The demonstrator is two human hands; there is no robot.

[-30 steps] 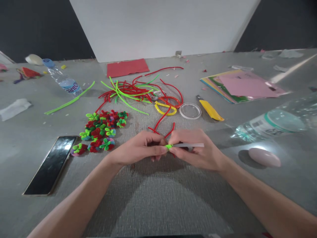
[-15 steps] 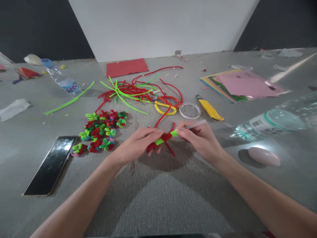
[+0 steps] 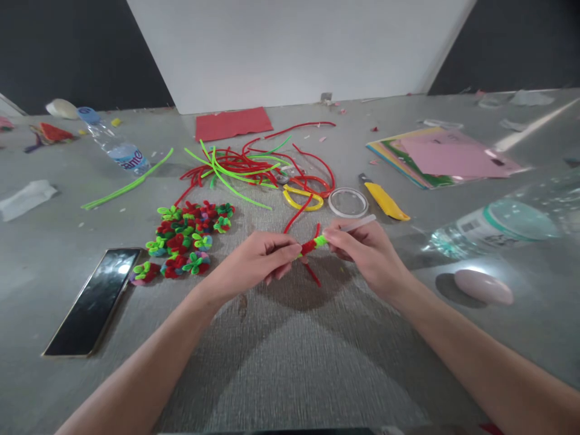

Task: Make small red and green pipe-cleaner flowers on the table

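Observation:
Red and bright green pipe cleaner (image 3: 309, 247) is wound in bands around a whitish stick (image 3: 360, 223), possibly a glue stick, held between both hands. My left hand (image 3: 267, 254) pinches the wound part at its left end, thumb on top, hiding that end. At the other end, my right hand (image 3: 356, 241) grips the stick beside the green band, and the stick's pale end juts out past the fingers. Just below the coil, a short red pipe cleaner (image 3: 313, 275) slants down. Left of my left hand sits a cluster of small red and green pipe cleaner flowers (image 3: 179, 243).
Loose red and green pipe cleaners (image 3: 235, 166) lie behind, near scissors (image 3: 303, 198), a tape roll (image 3: 348, 202) and a yellow utility knife (image 3: 386, 201). A phone (image 3: 93, 302) is at left. Bottles (image 3: 493, 226), a pink oval object (image 3: 484, 286) and coloured sheets (image 3: 453, 154) lie at right.
My left fingers have moved over more of the wound pipe cleaner, covering its left green band. The stick's pale end has shifted slightly, and the right green band shows more.

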